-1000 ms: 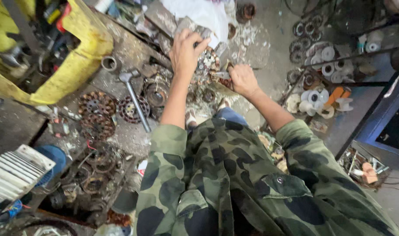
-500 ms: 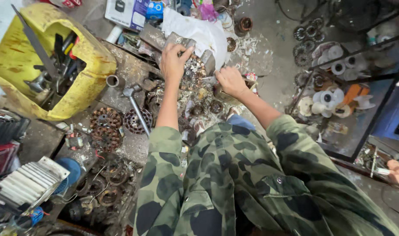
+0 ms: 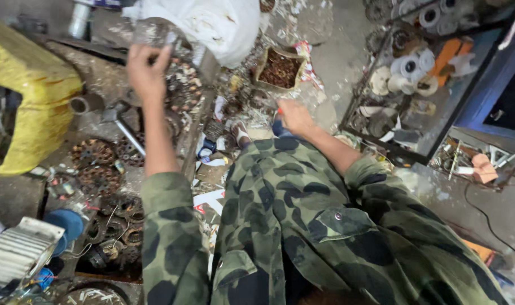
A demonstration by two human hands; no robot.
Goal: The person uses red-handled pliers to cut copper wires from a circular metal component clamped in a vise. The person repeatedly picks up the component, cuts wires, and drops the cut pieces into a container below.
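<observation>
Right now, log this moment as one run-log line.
left hand: raised, gripping a blurred clear object | right hand: low among floor scraps, contents unclear | nearby: white bag, yellow container

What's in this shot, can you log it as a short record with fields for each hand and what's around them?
left hand: raised over the cluttered bench, fingers on a blurred greyish metal piece; grip unclear
right hand: lower, near the knee, closed around a small blue object
beside left hand: white plastic bag, yellow container
bench: rusty round parts
right side: wire rack with white rolls
</observation>
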